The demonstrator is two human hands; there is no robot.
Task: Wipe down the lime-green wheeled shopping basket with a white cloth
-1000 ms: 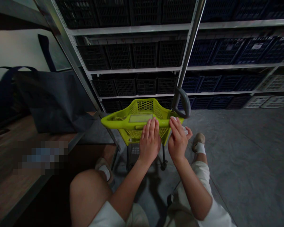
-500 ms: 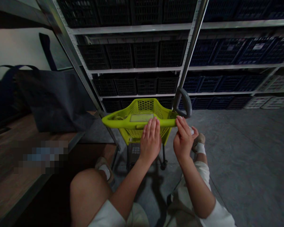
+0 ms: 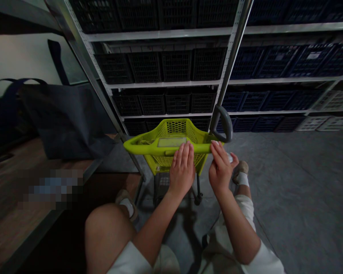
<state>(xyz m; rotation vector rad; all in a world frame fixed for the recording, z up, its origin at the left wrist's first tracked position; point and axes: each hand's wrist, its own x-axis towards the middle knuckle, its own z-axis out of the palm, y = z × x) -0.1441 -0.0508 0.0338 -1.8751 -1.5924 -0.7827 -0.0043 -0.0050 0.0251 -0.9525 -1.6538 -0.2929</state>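
Observation:
A lime-green shopping cart [image 3: 137, 146] with a perforated plastic basket stands right in front of my knees. My left hand [image 3: 182, 167] lies flat across its handle bar, fingers stretched out and side by side, just right of a pale label panel [image 3: 172, 142]. Over the bar's right end rests my right hand [image 3: 220, 169], its fingers bent. A small white crumpled thing [image 3: 230, 157] shows between its fingers and thumb; I cannot make out more of it. Close beyond that hand is a grey loop handle [image 3: 226, 123].
Metal shelves [image 3: 165, 84] with black crates [image 3: 175, 65] and blue crates [image 3: 277, 61] rise ahead. At left, a dark bag [image 3: 65, 118] stands on a wooden table [image 3: 14, 213] with a metal edge. Grey floor [image 3: 297, 190] stretches to the right.

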